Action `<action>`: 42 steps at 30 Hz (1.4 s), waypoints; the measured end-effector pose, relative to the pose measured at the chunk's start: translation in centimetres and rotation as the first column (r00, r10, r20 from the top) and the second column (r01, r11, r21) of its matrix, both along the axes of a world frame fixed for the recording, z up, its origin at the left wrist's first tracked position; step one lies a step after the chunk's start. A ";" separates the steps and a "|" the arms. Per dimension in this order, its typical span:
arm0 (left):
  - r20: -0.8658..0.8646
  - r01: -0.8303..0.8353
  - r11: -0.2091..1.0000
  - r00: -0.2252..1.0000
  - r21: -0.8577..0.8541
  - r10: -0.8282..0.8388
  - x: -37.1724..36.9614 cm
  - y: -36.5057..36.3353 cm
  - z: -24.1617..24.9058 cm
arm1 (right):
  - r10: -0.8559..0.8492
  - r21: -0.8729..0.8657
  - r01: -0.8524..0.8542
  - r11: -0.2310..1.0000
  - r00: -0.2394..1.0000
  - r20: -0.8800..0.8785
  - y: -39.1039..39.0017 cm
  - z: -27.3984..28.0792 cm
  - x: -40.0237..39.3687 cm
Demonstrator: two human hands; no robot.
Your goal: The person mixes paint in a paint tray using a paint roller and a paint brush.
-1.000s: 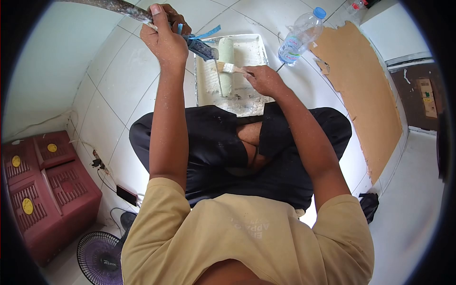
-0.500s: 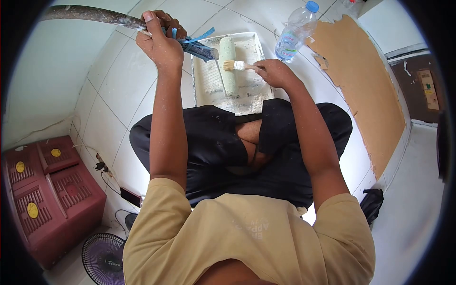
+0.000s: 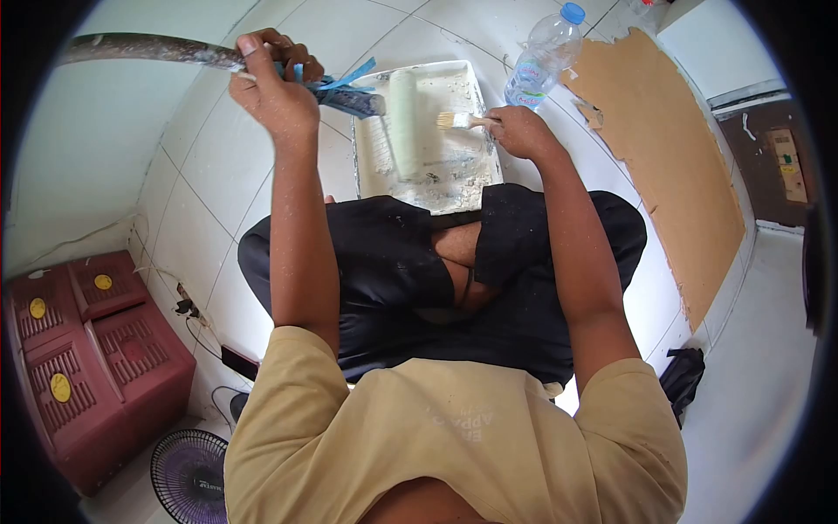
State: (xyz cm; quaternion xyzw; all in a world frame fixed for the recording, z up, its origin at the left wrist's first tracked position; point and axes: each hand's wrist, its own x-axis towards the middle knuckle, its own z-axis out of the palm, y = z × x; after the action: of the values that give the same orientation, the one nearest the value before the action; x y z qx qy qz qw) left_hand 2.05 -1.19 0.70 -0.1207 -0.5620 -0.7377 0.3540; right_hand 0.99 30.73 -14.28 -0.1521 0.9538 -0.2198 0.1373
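My left hand (image 3: 278, 83) is closed around the paint roller's long pole (image 3: 157, 48), close to where blue strips (image 3: 353, 79) are tied round the joint. The pale roller sleeve (image 3: 403, 127) hangs over the white paint tray (image 3: 357, 162), which is crusted with dried paint. In my right hand (image 3: 521, 131) is a small paintbrush (image 3: 463, 120), gripped by its wooden handle. Its light bristles point left toward the roller sleeve, with a gap between them. The brush is above the tray's right side.
A water bottle (image 3: 546, 57) with a blue cap stands beyond my right hand. Brown cardboard (image 3: 655, 148) lies on the tiles at the right. At the left are a maroon plastic cabinet (image 3: 100, 358) and a fan (image 3: 188, 476). A black bag (image 3: 683, 377) lies at lower right.
My left hand has moved left, taking the pole and roller sleeve with it. My right hand has drawn the paintbrush to the right, off the sleeve it overlapped before.
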 end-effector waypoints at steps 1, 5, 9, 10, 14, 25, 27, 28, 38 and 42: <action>0.000 0.002 1.000 1.000 0.000 -0.002 0.4 -0.1 0.5 | -0.044 0.038 0.045 0.998 0.999 -0.012 0.1 -0.1 -0.1; -0.037 -0.091 0.987 0.996 -0.131 0.087 2.7 -0.4 3.3 | -0.107 -0.104 0.104 0.989 0.994 -0.025 -0.4 1.0 -0.2; -0.115 -0.049 0.984 0.993 -0.169 0.029 4.8 -0.7 5.6 | -0.209 -0.275 0.160 0.948 0.965 -0.159 -1.7 3.0 0.2; -0.143 -0.035 0.983 0.990 -0.179 0.009 5.0 -0.7 5.8 | -0.265 -0.338 0.200 0.920 0.951 -0.158 -1.9 3.3 0.4; -0.077 0.026 0.994 0.996 -0.104 -0.034 4.2 -0.2 4.7 | -0.262 -0.498 0.135 0.857 0.945 -0.194 -0.9 3.5 -0.4; -0.037 -0.070 0.980 0.997 -0.188 0.064 -0.7 1.9 0.4 | -0.111 -0.251 0.116 0.961 0.993 0.031 6.9 4.1 0.6; -0.025 -0.044 0.982 0.999 -0.182 0.040 -0.7 1.7 0.4 | 0.027 0.158 -0.011 0.987 0.994 -0.103 7.0 3.3 1.0; -0.021 -0.023 0.986 1.000 -0.162 0.020 -0.7 1.3 0.3 | 0.009 0.032 -0.008 0.999 0.999 -0.032 6.2 5.0 1.7; -0.052 -0.113 0.985 0.993 -0.134 0.107 -2.1 -0.4 -0.2 | -0.183 -0.332 0.214 0.919 0.975 0.122 5.9 7.7 7.0; -0.039 -0.141 0.978 0.990 -0.152 0.136 -1.9 0.7 0.1 | -0.107 0.000 0.109 0.994 0.974 -0.200 5.5 5.7 6.9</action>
State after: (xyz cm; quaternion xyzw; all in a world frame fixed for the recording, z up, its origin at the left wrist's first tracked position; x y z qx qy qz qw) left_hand 0.19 -0.50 0.83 -0.1187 -0.6193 -0.6639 0.4020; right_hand 7.87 36.27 -8.61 -0.1204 0.9709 -0.2051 0.0297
